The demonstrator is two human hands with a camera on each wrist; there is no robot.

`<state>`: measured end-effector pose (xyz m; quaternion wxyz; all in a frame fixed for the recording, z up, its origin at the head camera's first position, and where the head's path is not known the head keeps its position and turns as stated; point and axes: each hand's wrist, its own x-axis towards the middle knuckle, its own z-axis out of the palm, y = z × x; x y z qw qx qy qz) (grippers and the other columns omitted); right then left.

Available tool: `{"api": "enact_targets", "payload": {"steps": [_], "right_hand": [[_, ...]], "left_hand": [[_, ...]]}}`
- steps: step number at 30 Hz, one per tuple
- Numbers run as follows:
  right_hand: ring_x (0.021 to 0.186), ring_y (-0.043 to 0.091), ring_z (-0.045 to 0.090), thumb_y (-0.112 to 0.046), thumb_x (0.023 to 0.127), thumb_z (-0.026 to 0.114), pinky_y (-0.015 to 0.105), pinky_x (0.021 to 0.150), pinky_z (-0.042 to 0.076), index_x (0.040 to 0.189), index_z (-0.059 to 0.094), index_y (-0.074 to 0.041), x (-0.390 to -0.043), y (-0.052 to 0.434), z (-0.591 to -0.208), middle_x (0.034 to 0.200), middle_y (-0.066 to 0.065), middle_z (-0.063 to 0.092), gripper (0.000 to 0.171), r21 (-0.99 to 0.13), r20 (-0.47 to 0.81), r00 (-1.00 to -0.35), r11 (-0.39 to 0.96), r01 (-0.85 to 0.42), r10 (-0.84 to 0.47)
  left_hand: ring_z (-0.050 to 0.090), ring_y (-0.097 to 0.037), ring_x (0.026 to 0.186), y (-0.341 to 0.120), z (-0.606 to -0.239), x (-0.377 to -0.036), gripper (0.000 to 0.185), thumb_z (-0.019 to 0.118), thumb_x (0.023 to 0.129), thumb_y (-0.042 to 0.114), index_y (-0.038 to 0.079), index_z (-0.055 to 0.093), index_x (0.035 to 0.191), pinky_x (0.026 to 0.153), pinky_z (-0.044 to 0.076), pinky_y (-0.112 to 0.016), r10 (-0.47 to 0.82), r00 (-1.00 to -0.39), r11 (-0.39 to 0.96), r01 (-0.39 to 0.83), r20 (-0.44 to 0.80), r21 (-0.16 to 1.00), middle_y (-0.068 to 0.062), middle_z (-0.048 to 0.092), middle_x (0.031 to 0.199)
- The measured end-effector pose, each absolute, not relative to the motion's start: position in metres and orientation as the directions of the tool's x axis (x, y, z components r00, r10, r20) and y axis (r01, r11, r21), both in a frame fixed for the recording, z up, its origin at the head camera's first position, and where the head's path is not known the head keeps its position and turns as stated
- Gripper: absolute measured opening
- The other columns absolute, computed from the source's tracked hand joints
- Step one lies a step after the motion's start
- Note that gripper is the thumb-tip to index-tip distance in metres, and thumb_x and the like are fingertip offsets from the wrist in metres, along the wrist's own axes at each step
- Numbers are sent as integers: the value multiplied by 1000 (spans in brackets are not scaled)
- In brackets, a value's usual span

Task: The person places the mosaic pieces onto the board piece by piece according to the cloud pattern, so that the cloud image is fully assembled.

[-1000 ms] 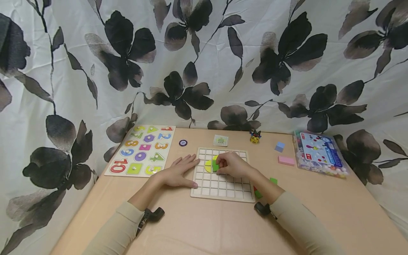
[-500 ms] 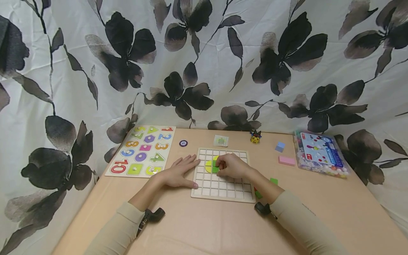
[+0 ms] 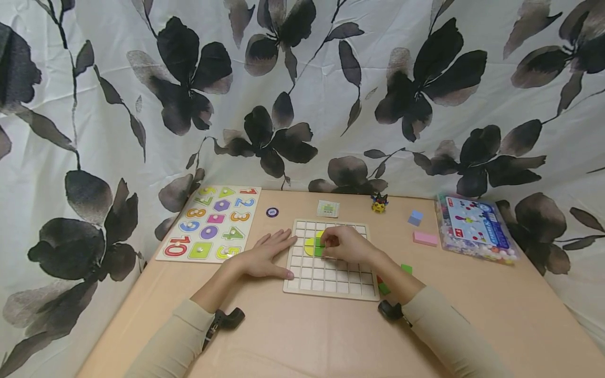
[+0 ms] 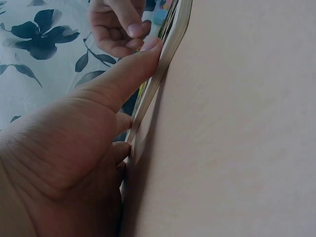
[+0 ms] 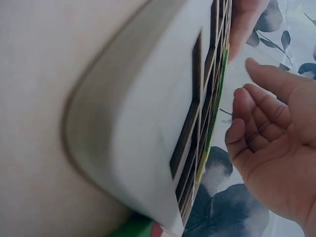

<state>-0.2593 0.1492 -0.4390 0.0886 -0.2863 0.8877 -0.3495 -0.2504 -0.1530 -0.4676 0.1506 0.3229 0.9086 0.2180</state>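
Note:
A wooden grid board [image 3: 326, 286] lies in the middle of the table, with yellow pieces [image 3: 309, 247] and green pieces [image 3: 319, 251] in some of its squares. Flat along its left side, my left hand [image 3: 264, 257] has spread fingers, and in the left wrist view its thumb [image 4: 140, 64] touches the wooden rim. My right hand [image 3: 348, 245] hovers close over the green pieces, partly covering them. In the right wrist view the fingers [image 5: 242, 103] bend loosely and hold nothing, just off the green edge [image 5: 216, 111] on the board.
A number-and-shape puzzle board [image 3: 208, 231] lies at left. Behind the grid are a dark round disc [image 3: 271, 212], a small card [image 3: 327, 208] and a yellow figurine [image 3: 378, 203]. Blue [image 3: 415, 218] and pink blocks [image 3: 425, 238], a bead box [image 3: 475, 226] and green blocks [image 3: 384, 288] are at right.
My right hand's fingers have loosened and drawn slightly away from the green pieces, which show a little more apart along a grid line. My left hand stays put.

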Motion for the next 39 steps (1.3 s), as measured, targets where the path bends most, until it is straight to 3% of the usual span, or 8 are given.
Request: {"api": "enact_targets", "payload": {"steps": [5, 10, 17, 26, 32, 39], "right_hand": [[83, 16, 60, -14, 90, 82, 26, 70, 52, 115, 73, -4, -253, 158, -429, 96, 3, 70, 28, -672, 106, -836, 581, -460, -539], [88, 19, 59, -15, 90, 82, 25, 73, 52, 121, 72, -9, -244, 175, -415, 113, 13, 71, 33, -683, 156, -864, 580, -444, -479], [89, 21, 61, -19, 90, 83, 29, 75, 54, 124, 72, -13, -234, 206, -399, 114, 12, 70, 36, -681, 209, -880, 583, -443, -425], [99, 24, 64, -20, 92, 81, 35, 84, 55, 130, 69, -13, -238, 243, -401, 123, 15, 69, 40, -675, 106, -927, 659, -332, -359], [105, 28, 65, -13, 95, 76, 37, 87, 57, 134, 67, -6, -241, 272, -408, 130, 19, 68, 40, -649, 59, -928, 692, -315, -368], [97, 23, 66, -12, 95, 75, 30, 83, 58, 128, 71, -2, -240, 299, -411, 119, 18, 72, 34, -615, -15, -917, 726, -306, -399]], "left_hand": [[0, -30, 164, -152, -467, -250, 106, 70, 87, 69, 21, 21, 168, 132, -4, -54, 652, -746, 697, 519, -135, 496, -7, 3, 177], [-1, -29, 164, -152, -467, -249, 107, 70, 87, 69, 21, 20, 168, 132, -4, -54, 649, -749, 700, 518, -134, 491, -7, 3, 177], [-1, -28, 164, -152, -468, -250, 106, 70, 87, 70, 23, 21, 168, 132, -4, -53, 648, -750, 700, 516, -134, 494, -5, 3, 177], [-1, -29, 164, -152, -466, -250, 106, 71, 87, 69, 21, 22, 168, 132, -4, -54, 651, -747, 694, 510, -139, 508, -6, 3, 177], [-1, -28, 164, -152, -469, -250, 106, 69, 87, 70, 23, 21, 168, 132, -4, -54, 650, -747, 699, 515, -138, 496, -5, 2, 177], [-2, -28, 164, -153, -468, -250, 106, 70, 87, 70, 22, 20, 168, 132, -4, -54, 650, -746, 699, 514, -144, 497, -5, 2, 177]]}}
